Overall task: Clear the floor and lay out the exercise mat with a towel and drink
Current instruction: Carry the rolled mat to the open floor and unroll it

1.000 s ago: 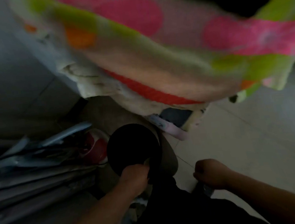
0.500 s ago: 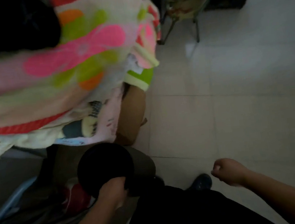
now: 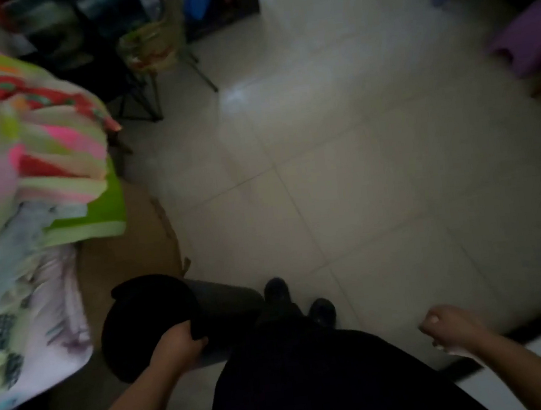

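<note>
Rolled mat (image 3: 174, 320) is gripped at its near end by the left hand (image 3: 180, 345), held low beside the legs. Right hand (image 3: 444, 323) is clenched, empty. Mat should be carried to the open floor (image 3: 342, 169) (away from the chair (image 3: 146, 70)), set down, then unrolled with both hands.

Your left hand (image 3: 179, 345) reaches forward and low, bare forearm angled up from the bottom edge, fingers curled over the near end of the rolled black mat (image 3: 147, 323) in a firm grip. Your right hand (image 3: 444, 325) hangs out to the side, forearm bare, fingers curled into a loose fist holding nothing
</note>
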The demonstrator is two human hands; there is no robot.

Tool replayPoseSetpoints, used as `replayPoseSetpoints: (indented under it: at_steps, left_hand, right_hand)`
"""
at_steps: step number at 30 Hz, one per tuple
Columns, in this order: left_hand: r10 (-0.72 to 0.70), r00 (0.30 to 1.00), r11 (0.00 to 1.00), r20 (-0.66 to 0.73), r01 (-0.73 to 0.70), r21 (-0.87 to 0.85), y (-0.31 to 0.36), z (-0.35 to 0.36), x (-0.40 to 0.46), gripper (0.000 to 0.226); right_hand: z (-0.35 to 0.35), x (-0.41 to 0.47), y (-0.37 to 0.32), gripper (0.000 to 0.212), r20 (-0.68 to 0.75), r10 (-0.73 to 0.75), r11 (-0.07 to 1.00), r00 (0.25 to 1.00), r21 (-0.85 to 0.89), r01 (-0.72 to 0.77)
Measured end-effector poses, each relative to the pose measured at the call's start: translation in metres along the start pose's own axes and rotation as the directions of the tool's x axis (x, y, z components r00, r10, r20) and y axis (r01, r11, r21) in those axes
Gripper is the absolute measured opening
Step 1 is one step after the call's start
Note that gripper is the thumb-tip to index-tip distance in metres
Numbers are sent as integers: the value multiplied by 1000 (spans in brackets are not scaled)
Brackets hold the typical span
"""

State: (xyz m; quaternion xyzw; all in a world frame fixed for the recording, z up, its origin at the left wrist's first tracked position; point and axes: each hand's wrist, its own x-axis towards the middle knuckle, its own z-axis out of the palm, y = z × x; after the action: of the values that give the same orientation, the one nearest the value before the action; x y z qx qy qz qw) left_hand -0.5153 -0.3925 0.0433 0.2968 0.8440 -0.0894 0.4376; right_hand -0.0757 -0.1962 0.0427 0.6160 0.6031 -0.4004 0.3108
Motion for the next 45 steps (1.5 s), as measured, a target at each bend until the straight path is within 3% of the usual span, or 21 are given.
replayPoseSetpoints:
  at_steps: [7,22,29,33,38,45]
  left_hand:
    - [74,996,997,-55,-73,14,116,-37,54,33]
    - [247,961,930,121,-270,249,314,-162,188,23]
    - [276,952,897,131,-304,319,416,-196,221,6]
    - [266,957,906,113,-288,310,474,-206,239,10]
    - [200,979,947,48,-206,248,554,-217,255,24]
    - [153,988,983,-14,-150,109,666,-224,262,23]
  right_hand:
    - [-12,14,10,17,66,60,982,996,176,-71]
    - [-224,98,-43,23,-27,98,938,995,336,-83]
    - [-265,121,8,20,42,209,903,977,375,-209]
    - [-293,150,61,13,78,273,883,959,376,-282]
    - [-389,201,112,19,99,276,890,956,350,-293]
    - [-548,277,107,31,15,119,966,993,230,-119]
